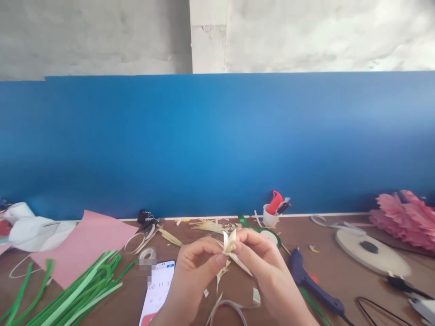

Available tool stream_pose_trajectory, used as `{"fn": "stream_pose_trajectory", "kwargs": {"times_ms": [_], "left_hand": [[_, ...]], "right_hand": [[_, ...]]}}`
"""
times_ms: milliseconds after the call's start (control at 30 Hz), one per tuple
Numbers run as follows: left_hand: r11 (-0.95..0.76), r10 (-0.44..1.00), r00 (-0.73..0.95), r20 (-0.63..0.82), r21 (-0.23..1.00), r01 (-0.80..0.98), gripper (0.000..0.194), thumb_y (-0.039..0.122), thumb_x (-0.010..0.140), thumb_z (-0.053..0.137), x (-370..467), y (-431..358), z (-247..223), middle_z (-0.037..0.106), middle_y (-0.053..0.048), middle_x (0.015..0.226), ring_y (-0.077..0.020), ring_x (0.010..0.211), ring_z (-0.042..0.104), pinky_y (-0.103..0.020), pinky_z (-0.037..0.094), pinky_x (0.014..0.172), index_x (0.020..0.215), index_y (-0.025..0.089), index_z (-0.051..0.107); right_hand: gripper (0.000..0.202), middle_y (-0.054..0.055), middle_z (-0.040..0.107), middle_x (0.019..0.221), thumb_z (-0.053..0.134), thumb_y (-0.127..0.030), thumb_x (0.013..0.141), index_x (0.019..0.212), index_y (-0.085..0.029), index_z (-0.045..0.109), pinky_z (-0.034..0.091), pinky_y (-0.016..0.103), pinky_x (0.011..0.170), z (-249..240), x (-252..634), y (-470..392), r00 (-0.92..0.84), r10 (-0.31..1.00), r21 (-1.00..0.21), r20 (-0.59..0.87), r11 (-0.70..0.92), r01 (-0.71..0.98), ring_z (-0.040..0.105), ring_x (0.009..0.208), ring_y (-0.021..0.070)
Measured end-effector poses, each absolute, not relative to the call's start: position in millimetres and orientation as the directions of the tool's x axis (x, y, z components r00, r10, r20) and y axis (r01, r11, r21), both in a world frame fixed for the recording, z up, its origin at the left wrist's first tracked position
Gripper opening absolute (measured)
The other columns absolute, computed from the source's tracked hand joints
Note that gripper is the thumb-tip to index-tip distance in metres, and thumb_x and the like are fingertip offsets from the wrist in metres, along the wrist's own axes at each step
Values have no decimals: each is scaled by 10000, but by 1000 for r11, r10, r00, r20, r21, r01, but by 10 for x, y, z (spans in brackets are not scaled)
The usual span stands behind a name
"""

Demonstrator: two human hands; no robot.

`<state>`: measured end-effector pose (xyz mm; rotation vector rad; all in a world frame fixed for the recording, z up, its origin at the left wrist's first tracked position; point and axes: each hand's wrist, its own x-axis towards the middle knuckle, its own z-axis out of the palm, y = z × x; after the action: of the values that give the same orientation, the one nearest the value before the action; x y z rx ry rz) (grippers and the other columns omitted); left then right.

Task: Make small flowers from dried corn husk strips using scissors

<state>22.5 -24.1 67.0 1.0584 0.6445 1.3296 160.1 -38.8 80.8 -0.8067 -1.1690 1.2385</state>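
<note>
A small cream-coloured flower of folded, husk-like strips [230, 244] is held over the table between both hands. My left hand [197, 271] pinches its base from the left with thumb and fingers. On the other side, my right hand [263, 262] has its thumb and fingertips closed on the petals. Two pale petals point upward, and longer strips hang down below the fingers. Dry pale husk pieces [209, 226] lie on the table behind the hands. A loop of clear strip [228, 302] rests beneath them.
A phone [158, 290] and green pipe cleaners [88, 290] lie left, by pink paper [91, 244]. To the right are a blue glue gun [311, 283], an oval cream base [370, 256] and pink pleated paper [408, 217]. A white cup [271, 217] stands at the back.
</note>
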Motion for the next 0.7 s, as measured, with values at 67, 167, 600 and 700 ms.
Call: {"fn": "stream_pose_trajectory", "kwargs": {"times_ms": [67,167,600,700], "left_hand": [[-81,972,157,175,878,-472,146,290,609,837,184,-210,665,629,-11,638,-155,655,541,-271,422,663,592,192,731],[-115,980,92,179,874,-472,191,328,625,831,61,-135,668,595,4,587,-131,614,492,-250,395,634,572,192,708],[-263,965,-121,233,834,-485,286,421,560,857,-236,-7,833,505,28,565,-125,644,444,-250,371,677,557,200,675],[-259,966,-114,234,832,-490,278,414,580,849,-249,15,821,498,30,571,-126,645,441,-252,367,676,571,201,671]], "right_hand": [[267,-5,605,710,636,-433,833,717,-193,635,426,231,654,788,1624,-337,-44,970,-954,239,227,-195,527,685,130],[310,16,625,736,576,-474,848,840,-181,677,432,248,660,740,1691,-183,23,972,-972,234,235,-17,557,716,153],[210,-26,610,454,561,-57,752,670,-169,718,423,229,470,31,2087,424,-180,938,-531,-296,-5,847,554,412,124],[100,-12,685,667,607,-201,869,868,-159,697,510,247,517,-34,2202,466,-136,946,-481,-293,-23,877,617,518,122]]}}
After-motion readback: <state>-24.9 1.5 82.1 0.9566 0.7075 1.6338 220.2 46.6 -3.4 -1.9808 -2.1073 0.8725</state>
